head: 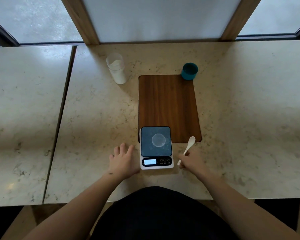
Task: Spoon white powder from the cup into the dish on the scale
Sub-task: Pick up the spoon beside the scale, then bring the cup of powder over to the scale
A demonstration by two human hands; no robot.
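A clear plastic cup (116, 68) holding white powder stands at the back left of the marble counter. A small clear dish (158, 140) sits in the middle of the dark platform of a white digital scale (156, 147), whose display is lit. My right hand (191, 161) is closed around the handle of a white spoon (189, 146), just right of the scale, with the bowl pointing away from me. My left hand (122, 159) lies flat on the counter with fingers spread, touching the scale's left side.
A dark wooden board (168, 104) lies behind the scale, whose far edge overlaps it. A teal cup (189, 71) stands at the board's far right corner. A seam splits the counter (93, 118) on the left. Window frames rise behind.
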